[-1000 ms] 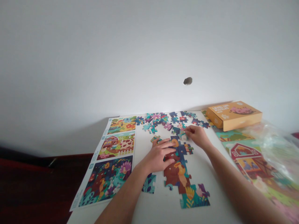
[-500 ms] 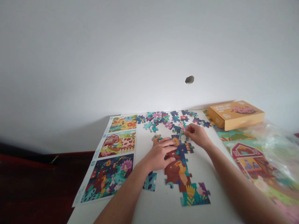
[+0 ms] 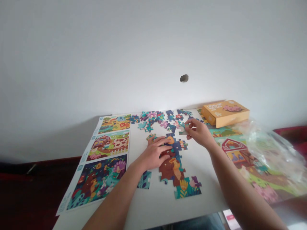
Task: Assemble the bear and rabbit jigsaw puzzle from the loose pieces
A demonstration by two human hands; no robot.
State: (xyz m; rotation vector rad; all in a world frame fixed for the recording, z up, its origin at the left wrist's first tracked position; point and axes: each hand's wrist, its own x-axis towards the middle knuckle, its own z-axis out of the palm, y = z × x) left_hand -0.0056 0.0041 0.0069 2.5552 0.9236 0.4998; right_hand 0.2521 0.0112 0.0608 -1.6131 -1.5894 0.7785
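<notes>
A partly joined jigsaw [image 3: 176,174] with a brown animal lies in the middle of the white table [image 3: 211,188]. My left hand [image 3: 153,155] rests flat on its upper part, fingers stretched out. Just beyond it, my right hand [image 3: 198,132] pinches a small puzzle piece [image 3: 181,129] lifted slightly off the table. A heap of loose pieces [image 3: 160,118] is spread along the far edge. One single teal piece [image 3: 144,180] lies by my left wrist.
A printed sheet with three pictures [image 3: 100,159] lies at the left edge. An orange puzzle box [image 3: 225,112] stands at the back right. A finished farm picture [image 3: 249,163] and a clear plastic bag [image 3: 271,150] cover the right side. A white wall rises behind.
My right hand has lifted a small piece off the table and holds it a little higher. The camera has swung right, so everything sits further left. My left hand stays on the jigsaw.
</notes>
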